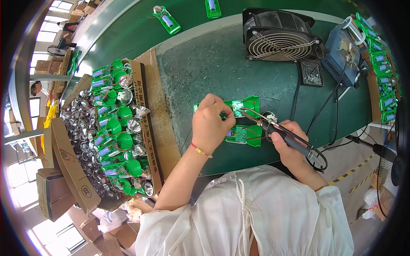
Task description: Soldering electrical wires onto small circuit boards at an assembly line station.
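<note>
Two green plastic housings with circuit boards, an upper one (pixel 252 103) and a lower one (pixel 249 136), lie on the green work surface in front of me. My left hand (pixel 211 123) rests over their left ends. Its thumb and fingers are pinched together, and what they hold is hidden. In my right hand (pixel 290 143) is a soldering iron (pixel 299 147), with a thin metal guide tube along it and a cable looping behind. The iron's tip points left at the upper housing's board, close to my left fingertips. Thin wires stick out from both housings.
At left, a cardboard tray (pixel 149 123) holds several green housings with shiny reflectors. A black fan (pixel 279 42) stands at the back, near a small dark tray (pixel 311 72) and a blue soldering station (pixel 341 55). Cables cross the right side. More housings (pixel 382 68) line the far right.
</note>
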